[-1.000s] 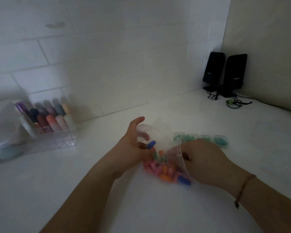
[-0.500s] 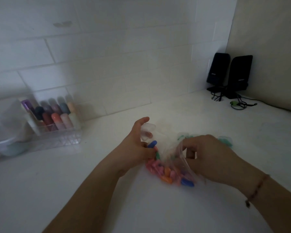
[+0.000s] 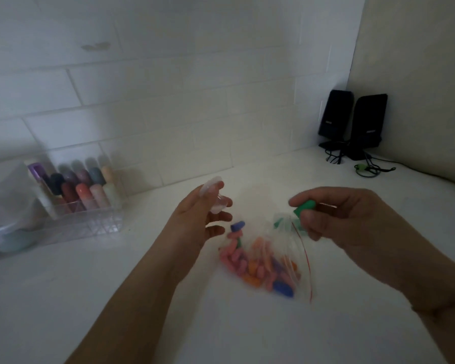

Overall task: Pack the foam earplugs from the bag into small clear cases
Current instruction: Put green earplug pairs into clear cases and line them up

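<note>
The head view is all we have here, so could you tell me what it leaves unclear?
- Clear case in the left hand: blurred, so any contents are unreadable.
- Green earplug: partly covered by the right hand pinching it.
- Earplugs in the bag: overlapping and blurred, so uncountable.
- Bottles in the organizer: too dim to identify.

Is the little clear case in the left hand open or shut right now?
Open. The small clear case in the left hand has its lid flipped up away from its base. Whether anything is inside, cannot tell.

Home desk corner — white brick wall (image 3: pixel 168 106), pc speakers (image 3: pixel 352 124), nail-polish organizer (image 3: pixel 82 195)
</note>
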The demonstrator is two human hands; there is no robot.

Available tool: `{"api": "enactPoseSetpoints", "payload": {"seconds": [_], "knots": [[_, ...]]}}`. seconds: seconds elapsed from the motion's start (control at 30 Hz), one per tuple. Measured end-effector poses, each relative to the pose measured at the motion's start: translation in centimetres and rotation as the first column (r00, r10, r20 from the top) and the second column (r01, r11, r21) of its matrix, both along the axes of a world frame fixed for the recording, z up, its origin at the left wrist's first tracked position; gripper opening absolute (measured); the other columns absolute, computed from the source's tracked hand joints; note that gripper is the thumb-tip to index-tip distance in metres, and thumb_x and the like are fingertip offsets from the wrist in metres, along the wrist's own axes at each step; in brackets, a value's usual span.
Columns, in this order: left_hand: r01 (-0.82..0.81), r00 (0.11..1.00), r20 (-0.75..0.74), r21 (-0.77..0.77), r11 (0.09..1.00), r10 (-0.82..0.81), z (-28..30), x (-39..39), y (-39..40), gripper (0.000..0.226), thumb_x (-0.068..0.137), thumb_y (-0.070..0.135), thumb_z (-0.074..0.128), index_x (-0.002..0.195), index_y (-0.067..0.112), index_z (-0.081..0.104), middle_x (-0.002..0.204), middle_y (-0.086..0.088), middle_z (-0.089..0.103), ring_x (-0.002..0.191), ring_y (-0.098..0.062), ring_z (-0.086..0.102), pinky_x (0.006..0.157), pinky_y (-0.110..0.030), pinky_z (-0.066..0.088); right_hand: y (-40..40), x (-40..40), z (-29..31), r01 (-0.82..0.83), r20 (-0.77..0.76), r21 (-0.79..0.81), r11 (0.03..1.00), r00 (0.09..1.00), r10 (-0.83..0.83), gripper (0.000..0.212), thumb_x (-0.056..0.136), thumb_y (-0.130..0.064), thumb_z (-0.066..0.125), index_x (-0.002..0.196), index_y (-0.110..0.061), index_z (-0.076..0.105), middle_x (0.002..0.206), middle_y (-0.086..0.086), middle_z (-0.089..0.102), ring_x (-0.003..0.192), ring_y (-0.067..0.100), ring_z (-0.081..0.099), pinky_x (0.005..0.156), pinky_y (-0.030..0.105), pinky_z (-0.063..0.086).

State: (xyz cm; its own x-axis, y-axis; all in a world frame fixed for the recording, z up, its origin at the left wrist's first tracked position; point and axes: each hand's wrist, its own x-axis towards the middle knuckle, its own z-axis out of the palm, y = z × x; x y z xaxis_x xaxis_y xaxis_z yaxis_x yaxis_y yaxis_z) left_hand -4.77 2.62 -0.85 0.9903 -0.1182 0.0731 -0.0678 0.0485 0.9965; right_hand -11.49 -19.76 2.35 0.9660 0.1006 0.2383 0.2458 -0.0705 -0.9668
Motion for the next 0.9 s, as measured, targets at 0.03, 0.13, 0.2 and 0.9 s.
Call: {"api": "enactPoseSetpoints", "payload": {"seconds": [0.03,0.13,0.2,0.9], "knots": [[-0.005,0.999,0.038,-0.018,1.0,0.005,0.1,0.0,0.0,0.028,0.098,0.042,0.046,0.11,0.026,0.065,0.097,-0.003,0.068,0.085,-0.019,0.062,0.074,-0.035,0.047,0.6,-0.2,-0.2,-0.012,0.037,0.014,1.0,0.999,0.011,0.021,0.068,-0.009,0.067,0.086,-0.015,0.076,0.07,0.006,0.071,0.057,0.007,0.059,0.053,0.014,0.047],[0.007,0.995,0.097,-0.106,0.994,0.004,0.4,-0.2,-0.1,0.033,0.097,0.045,0.044,0.112,0.023,0.064,0.093,-0.003,0.067,0.08,-0.02,0.056,0.068,-0.032,0.043,2.5,-0.5,-0.7,-0.054,0.152,0.009,0.999,0.987,0.052,0.039,0.082,0.011,0.06,0.104,-0.019,0.07,0.088,0.009,0.073,0.073,0.021,0.07,0.061,0.024,0.053],[0.117,0.993,0.041,-0.229,0.966,-0.11,0.7,-0.7,-0.5,0.042,0.093,0.046,0.048,0.118,0.014,0.06,0.094,-0.009,0.064,0.074,-0.021,0.056,0.064,-0.032,0.043,3.6,-1.0,-1.2,0.021,0.193,-0.007,1.0,0.981,-0.019,0.045,0.081,0.004,0.067,0.112,-0.029,0.06,0.086,0.002,0.074,0.072,0.019,0.071,0.063,0.024,0.052],[0.508,0.785,-0.111,-0.449,0.736,-0.609,-0.5,-2.3,-2.7,0.055,0.089,0.049,0.047,0.12,0.004,0.054,0.097,-0.019,0.063,0.077,-0.026,0.062,0.068,-0.033,0.054,4.0,0.3,-3.7,0.585,0.735,-0.511,0.63,0.677,-0.032,0.03,0.085,-0.054,0.06,0.092,-0.027,0.071,0.086,-0.015,0.067,0.072,0.01,0.056,0.063,0.029,0.048]]}}
